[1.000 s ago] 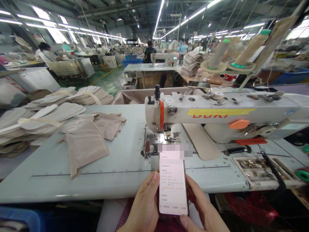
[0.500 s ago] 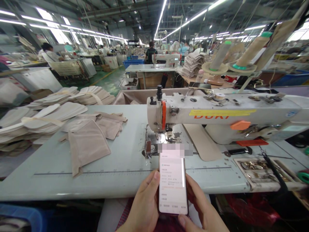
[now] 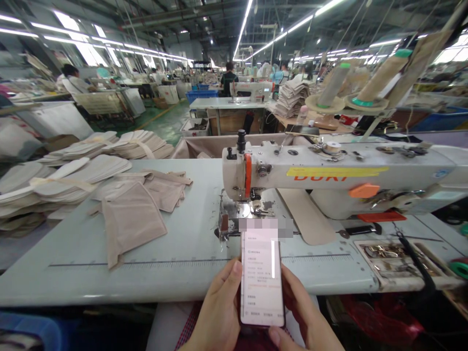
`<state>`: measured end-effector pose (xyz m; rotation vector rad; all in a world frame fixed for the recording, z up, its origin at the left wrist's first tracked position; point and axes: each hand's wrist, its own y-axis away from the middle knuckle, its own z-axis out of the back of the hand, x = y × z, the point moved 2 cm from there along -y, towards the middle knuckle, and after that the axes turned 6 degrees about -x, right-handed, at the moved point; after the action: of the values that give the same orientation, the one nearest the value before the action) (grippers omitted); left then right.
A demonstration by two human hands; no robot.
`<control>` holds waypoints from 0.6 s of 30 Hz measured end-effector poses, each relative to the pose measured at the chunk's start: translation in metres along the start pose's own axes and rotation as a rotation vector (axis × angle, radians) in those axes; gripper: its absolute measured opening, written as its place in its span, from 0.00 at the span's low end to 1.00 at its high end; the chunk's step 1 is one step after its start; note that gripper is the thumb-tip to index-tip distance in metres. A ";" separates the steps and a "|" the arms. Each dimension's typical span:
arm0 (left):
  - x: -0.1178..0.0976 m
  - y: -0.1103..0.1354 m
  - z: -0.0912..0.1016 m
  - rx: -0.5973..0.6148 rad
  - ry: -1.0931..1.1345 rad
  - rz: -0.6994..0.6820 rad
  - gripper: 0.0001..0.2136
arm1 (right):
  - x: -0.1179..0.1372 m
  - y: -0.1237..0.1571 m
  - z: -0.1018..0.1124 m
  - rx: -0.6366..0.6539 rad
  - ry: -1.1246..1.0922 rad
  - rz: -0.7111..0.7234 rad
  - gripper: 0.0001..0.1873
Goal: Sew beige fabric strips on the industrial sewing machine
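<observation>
I hold a smartphone (image 3: 262, 278) upright over the near edge of the sewing table (image 3: 183, 243), its lit screen facing me. My left hand (image 3: 215, 312) grips its left side, thumb resting on the edge of the screen. My right hand (image 3: 307, 317) cups the right side and bottom, thumb under the lower corner. Behind the phone stands a white sewing machine (image 3: 329, 175) with an orange-red lever and a yellow label. Beige fabric pieces (image 3: 135, 214) lie on the table to the left of the machine.
Stacks of cut beige pieces (image 3: 66, 180) fill the far left. A tray of metal parts (image 3: 395, 258) sits at the right, thread cones (image 3: 365, 83) behind the machine. A beige strip (image 3: 303, 214) lies under the machine arm. Other people work at distant tables (image 3: 226, 102).
The phone and both hands stay almost still; the picture on the screen has shifted slightly and the view has moved a little.
</observation>
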<state>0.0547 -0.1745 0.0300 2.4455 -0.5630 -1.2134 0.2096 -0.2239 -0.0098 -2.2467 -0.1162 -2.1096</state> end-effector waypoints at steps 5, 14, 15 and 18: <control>-0.002 -0.001 0.001 0.009 -0.055 -0.022 0.20 | 0.003 -0.002 -0.001 0.007 -0.004 -0.007 0.45; -0.001 -0.001 0.002 0.004 -0.040 -0.030 0.17 | 0.007 -0.003 -0.006 -0.004 -0.088 -0.047 0.46; 0.000 -0.001 0.002 0.005 -0.039 -0.027 0.17 | 0.008 -0.003 -0.006 -0.007 -0.090 -0.053 0.47; 0.000 -0.002 0.003 0.007 -0.042 -0.025 0.16 | 0.012 -0.003 -0.007 -0.005 -0.066 -0.078 0.49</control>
<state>0.0526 -0.1738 0.0272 2.4451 -0.5510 -1.2771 0.2026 -0.2209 0.0029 -2.3533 -0.2055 -2.0747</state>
